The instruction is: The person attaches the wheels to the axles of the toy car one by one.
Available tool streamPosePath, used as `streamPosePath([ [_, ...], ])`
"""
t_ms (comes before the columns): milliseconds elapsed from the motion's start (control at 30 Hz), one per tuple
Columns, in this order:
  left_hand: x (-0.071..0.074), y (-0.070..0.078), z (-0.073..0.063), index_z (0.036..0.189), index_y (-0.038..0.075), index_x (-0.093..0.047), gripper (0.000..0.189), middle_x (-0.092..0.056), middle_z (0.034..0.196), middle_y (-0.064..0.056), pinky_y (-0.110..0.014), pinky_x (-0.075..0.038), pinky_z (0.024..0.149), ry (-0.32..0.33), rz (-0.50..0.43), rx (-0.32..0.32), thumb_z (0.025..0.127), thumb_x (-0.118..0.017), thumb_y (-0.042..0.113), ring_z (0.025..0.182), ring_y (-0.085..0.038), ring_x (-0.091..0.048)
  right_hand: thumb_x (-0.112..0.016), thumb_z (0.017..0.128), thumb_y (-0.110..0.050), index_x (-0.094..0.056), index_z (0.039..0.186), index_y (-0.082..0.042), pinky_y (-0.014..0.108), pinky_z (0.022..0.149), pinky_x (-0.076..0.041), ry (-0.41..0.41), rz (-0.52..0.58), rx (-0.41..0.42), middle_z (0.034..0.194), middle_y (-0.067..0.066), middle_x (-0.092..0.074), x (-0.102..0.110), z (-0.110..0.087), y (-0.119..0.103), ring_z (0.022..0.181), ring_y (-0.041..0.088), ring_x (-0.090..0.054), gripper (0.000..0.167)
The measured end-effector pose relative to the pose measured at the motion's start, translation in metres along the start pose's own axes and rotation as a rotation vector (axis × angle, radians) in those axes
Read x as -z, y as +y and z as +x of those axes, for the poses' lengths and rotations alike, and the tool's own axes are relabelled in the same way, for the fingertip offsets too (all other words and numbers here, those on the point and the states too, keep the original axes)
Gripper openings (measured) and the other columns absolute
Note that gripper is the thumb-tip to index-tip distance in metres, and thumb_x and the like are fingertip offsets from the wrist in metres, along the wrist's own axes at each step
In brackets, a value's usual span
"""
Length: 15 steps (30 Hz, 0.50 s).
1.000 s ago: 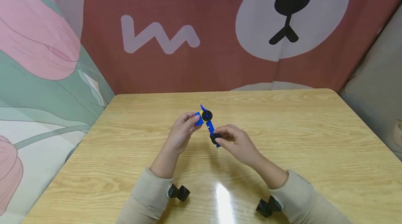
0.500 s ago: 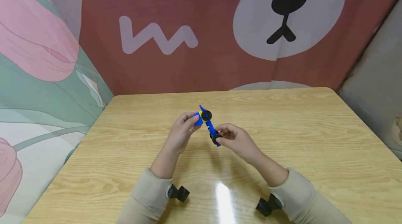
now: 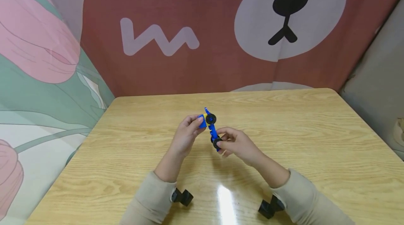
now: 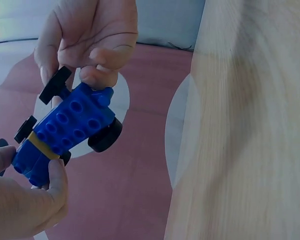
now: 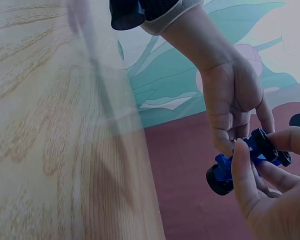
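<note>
Above the table, both hands hold a toy car (image 3: 213, 129) built from blue studded bricks, with a narrow yellow band and black wheels. My left hand (image 3: 184, 137) pinches the blue block at the far end, beside the yellow band (image 4: 41, 145). At the near end, my right hand (image 3: 241, 147) grips the car by a black wheel (image 3: 217, 143), thumb on the near side. The left wrist view shows the studded face of the blue body (image 4: 75, 120) tilted toward the camera. In the right wrist view, the fingers hide part of the car.
The light wooden table (image 3: 126, 155) lies under both hands, with a bright glare spot near its front. Behind it hangs a red-brown cloth (image 3: 217, 67) with a bear design. Black wrist devices (image 3: 182, 197) sit at the sleeve cuffs.
The left hand and the far end of the car have moved slightly right and down, so the car stands steeper. The right fingers have shifted a little around the near wheels.
</note>
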<state>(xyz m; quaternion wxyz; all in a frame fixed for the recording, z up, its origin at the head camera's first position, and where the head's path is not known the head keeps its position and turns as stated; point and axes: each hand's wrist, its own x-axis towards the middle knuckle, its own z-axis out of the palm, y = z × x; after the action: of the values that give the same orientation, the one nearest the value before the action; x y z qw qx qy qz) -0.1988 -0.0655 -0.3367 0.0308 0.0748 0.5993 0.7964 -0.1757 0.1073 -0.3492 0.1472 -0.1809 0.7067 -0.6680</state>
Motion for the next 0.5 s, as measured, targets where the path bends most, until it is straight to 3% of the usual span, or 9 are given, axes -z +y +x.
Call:
streamPosePath([
  [200, -0.0021, -0.0006, -0.0008, 0.109, -0.007, -0.043, 0.027, -0.05, 0.097, -0.008, -0.035, -0.039, 0.086, 0.006, -0.004, 0.03, 0.088, -0.046, 0.009, 0.086, -0.015, -0.051, -0.055, 0.081, -0.001, -0.046, 0.108, 0.007, 0.044, 0.063, -0.049, 0.021, 0.05, -0.027, 0.079, 0.012, -0.049, -0.0021, 0.0015, 0.0013, 0.065, 0.023, -0.058, 0.029],
  [300, -0.0014, -0.0006, -0.0017, 0.117, -0.002, -0.04, 0.033, -0.048, 0.099, -0.009, -0.039, -0.037, 0.088, -0.029, 0.031, 0.062, 0.088, -0.047, 0.013, 0.09, -0.02, -0.05, -0.055, 0.081, 0.0, -0.045, 0.108, 0.008, 0.043, 0.065, -0.049, 0.037, 0.068, -0.031, 0.078, 0.012, -0.049, -0.0018, 0.0016, 0.0018, 0.066, 0.023, -0.058, 0.03],
  [367, 0.0001, -0.0001, -0.0031, 0.125, 0.005, -0.034, 0.043, -0.047, 0.102, -0.011, -0.042, -0.037, 0.087, -0.086, 0.073, 0.097, 0.086, -0.05, 0.014, 0.094, -0.023, -0.049, -0.054, 0.081, 0.001, -0.044, 0.109, 0.008, 0.044, 0.065, -0.049, 0.05, 0.076, -0.031, 0.078, 0.011, -0.049, -0.0013, 0.0014, 0.0015, 0.066, 0.023, -0.057, 0.031],
  [500, 0.0052, 0.0001, -0.0062, 0.136, 0.023, -0.012, 0.074, -0.045, 0.114, -0.018, -0.045, -0.037, 0.087, -0.26, 0.14, 0.145, 0.08, -0.057, 0.005, 0.104, -0.029, -0.046, -0.054, 0.081, 0.001, -0.044, 0.109, 0.009, 0.044, 0.065, -0.049, 0.07, 0.087, -0.021, 0.077, 0.011, -0.048, 0.0005, 0.0009, 0.0, 0.066, 0.023, -0.057, 0.031],
])
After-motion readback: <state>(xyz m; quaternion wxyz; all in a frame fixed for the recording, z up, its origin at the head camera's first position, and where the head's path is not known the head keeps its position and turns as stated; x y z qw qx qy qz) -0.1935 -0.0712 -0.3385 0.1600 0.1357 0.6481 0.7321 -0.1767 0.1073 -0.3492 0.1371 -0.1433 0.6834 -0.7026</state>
